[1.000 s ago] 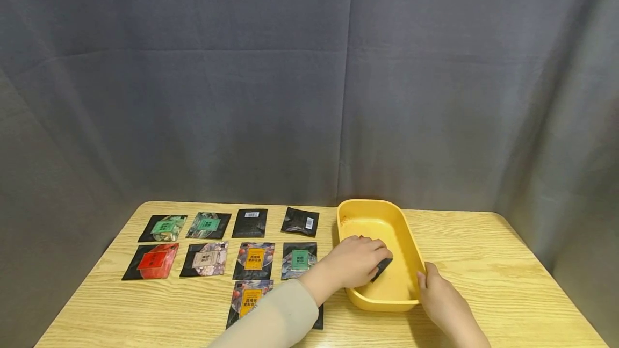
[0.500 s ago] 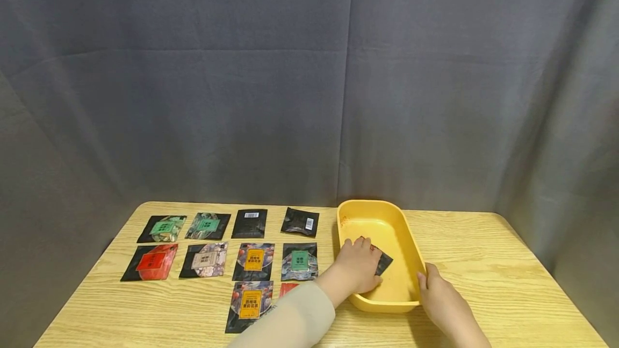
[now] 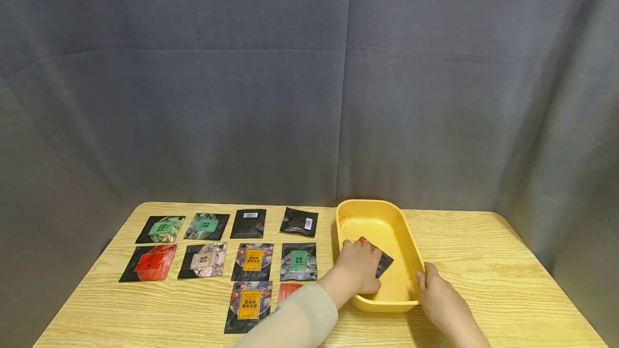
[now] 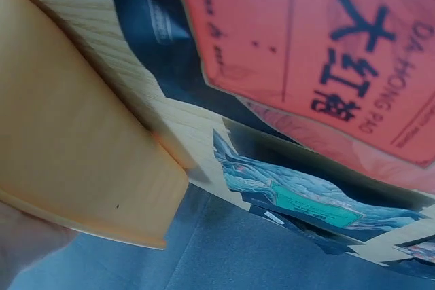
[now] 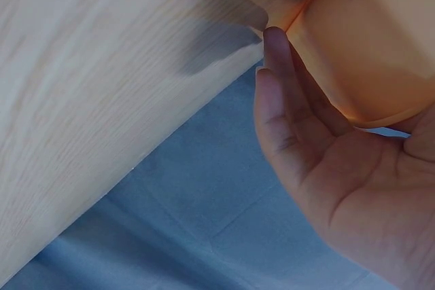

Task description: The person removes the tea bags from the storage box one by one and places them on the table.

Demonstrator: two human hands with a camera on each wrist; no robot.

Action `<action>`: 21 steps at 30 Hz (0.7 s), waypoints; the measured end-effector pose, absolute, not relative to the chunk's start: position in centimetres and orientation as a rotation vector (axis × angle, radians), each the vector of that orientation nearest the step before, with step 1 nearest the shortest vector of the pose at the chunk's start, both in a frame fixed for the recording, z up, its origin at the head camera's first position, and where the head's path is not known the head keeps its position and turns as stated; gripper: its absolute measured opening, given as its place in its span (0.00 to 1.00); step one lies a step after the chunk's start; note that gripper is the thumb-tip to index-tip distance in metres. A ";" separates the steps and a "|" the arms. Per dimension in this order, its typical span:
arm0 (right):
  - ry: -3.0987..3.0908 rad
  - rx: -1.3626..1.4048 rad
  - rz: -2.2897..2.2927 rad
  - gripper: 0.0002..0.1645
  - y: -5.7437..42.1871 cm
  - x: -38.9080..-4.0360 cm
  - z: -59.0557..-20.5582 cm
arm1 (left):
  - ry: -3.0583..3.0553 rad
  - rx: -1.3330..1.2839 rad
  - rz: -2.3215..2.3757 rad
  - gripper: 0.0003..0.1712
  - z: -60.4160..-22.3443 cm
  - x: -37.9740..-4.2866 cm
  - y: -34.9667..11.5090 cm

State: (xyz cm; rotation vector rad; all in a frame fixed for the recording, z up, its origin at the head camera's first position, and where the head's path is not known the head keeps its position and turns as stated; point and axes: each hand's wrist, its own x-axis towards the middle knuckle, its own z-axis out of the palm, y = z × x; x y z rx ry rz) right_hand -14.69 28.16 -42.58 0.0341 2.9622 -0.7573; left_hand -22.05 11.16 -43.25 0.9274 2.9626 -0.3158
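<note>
Inside the yellow tray (image 3: 396, 289), near its left front, a red-and-black tea sachet (image 3: 384, 265) lies partly under my left hand (image 3: 355, 267). The fingers reach down over it, and their tips are hidden, so a pinch cannot be made out. In the left wrist view, only a bit of the left hand (image 4: 30, 246) shows by the tray wall (image 4: 81, 140). At the tray's right front side my right hand (image 3: 442, 299) grips the rim. The right wrist view shows that hand (image 5: 340, 161) around the tray's outer wall (image 5: 374, 45).
Several tea sachets lie in rows left of the tray, among them a black one (image 3: 299, 222), a green-labelled one (image 3: 299, 262) and an orange-labelled one (image 3: 249, 305). A red Da Hong Pao sachet (image 4: 299, 45) lies beneath the left forearm. A grey curtain (image 3: 242, 95) hangs behind the table (image 3: 483, 251).
My left hand has shifted slightly nearer inside the tray, and more of the red-and-black sachet shows beyond its fingers. The right hand has stayed at the rim.
</note>
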 end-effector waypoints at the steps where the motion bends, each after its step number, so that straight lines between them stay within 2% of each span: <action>1: 2.964 0.038 -0.750 0.29 28.1 -14.7 -42.6 | 2.958 0.935 -0.333 0.34 -43.3 -22.0 11.2; 6: 2.964 0.045 -0.729 0.30 28.2 -14.7 -42.6 | 2.960 0.992 -0.410 0.29 -43.3 -21.9 11.4; 15: 2.972 0.061 -0.735 0.29 28.0 -14.7 -42.4 | 3.109 1.071 -0.413 0.13 -43.4 -21.8 11.4; 21: 2.971 0.063 -0.730 0.29 27.9 -14.7 -42.4 | 3.186 1.133 -0.377 0.11 -43.4 -21.8 11.2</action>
